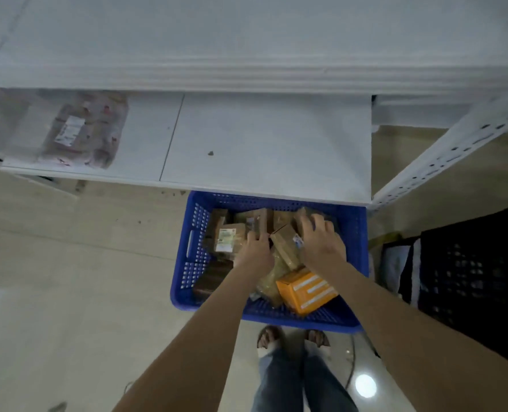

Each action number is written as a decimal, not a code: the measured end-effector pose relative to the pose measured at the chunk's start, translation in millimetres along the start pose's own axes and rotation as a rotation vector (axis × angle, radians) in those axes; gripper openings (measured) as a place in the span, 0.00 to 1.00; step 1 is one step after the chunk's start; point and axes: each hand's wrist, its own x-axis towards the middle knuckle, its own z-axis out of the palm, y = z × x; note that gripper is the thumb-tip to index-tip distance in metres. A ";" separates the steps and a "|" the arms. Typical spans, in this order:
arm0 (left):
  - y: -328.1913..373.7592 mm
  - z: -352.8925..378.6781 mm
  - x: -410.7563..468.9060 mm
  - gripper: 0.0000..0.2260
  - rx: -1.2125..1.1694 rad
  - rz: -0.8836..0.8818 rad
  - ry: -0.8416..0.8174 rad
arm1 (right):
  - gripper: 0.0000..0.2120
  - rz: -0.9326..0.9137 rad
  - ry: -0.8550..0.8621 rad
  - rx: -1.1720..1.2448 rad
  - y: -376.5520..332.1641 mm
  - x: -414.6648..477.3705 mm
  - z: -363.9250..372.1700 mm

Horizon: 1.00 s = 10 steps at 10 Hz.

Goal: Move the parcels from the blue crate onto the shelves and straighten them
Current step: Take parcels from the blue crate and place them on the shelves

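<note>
Though labels blur unreadably, left hand grips tan parcel; right hand spreads across taped parcel.

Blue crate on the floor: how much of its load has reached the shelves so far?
Barely started. Done: one wrapped parcel lies on the shelf, at its left end. In hand: the left hand and right hand are both down among the brown parcels in the blue crate; whether they grip anything is unclear. Left: the crate holds a heap of them, an orange box included.
</note>
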 end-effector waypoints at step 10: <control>-219.2 156.6 242.6 0.26 -1.073 -0.644 0.217 | 0.33 0.274 -0.413 1.116 -51.3 235.0 290.2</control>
